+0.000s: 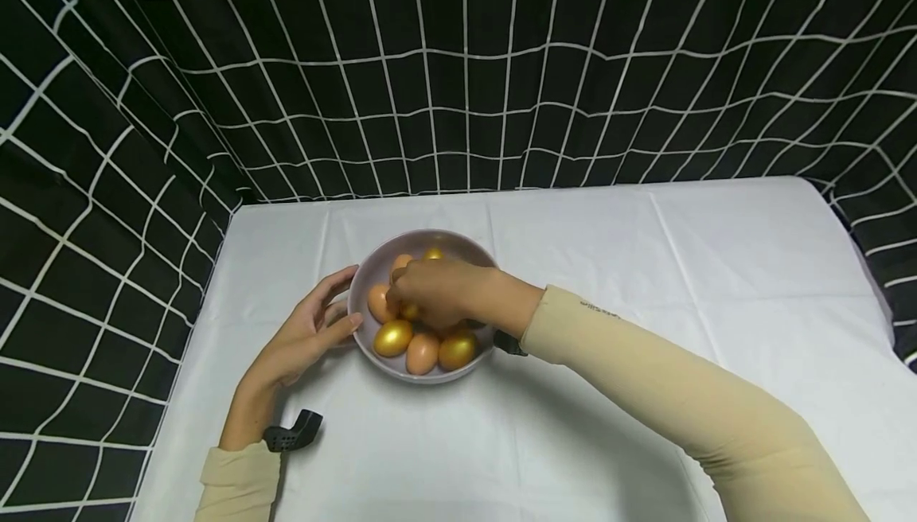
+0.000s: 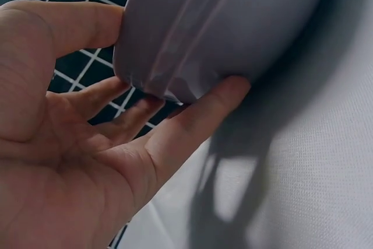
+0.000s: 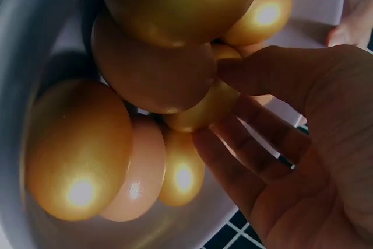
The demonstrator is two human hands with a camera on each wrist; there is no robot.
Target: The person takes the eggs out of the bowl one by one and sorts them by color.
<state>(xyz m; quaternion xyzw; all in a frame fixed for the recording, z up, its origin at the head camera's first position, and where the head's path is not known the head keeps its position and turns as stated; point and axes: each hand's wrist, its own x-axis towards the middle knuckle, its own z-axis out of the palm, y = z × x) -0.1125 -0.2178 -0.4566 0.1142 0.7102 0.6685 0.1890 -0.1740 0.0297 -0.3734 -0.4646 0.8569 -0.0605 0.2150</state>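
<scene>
Sleeves (image 1: 680,403) in beige cover both forearms, at the lower left and lower right of the head view, and a black device (image 1: 292,433) sits at the left wrist. Left of centre, the left hand (image 1: 308,333) grips the side of a mauve bowl (image 1: 423,379), its fingers and thumb set against the outer wall. Near the bowl's front rim, a brown egg (image 1: 423,353) lies between two shiny gold ones. The right hand (image 1: 440,291) reaches into the bowl at mid-frame; its fingers and thumb pinch a gold egg (image 3: 205,110), partly covered by another brown one in the right wrist view. More brown and gold eggs lie to the left of the hand and beyond it, inside the bowl. White cloth (image 1: 609,251) covers the desk, and black fabric with a white grid (image 1: 466,68) fills the top of the frame.
</scene>
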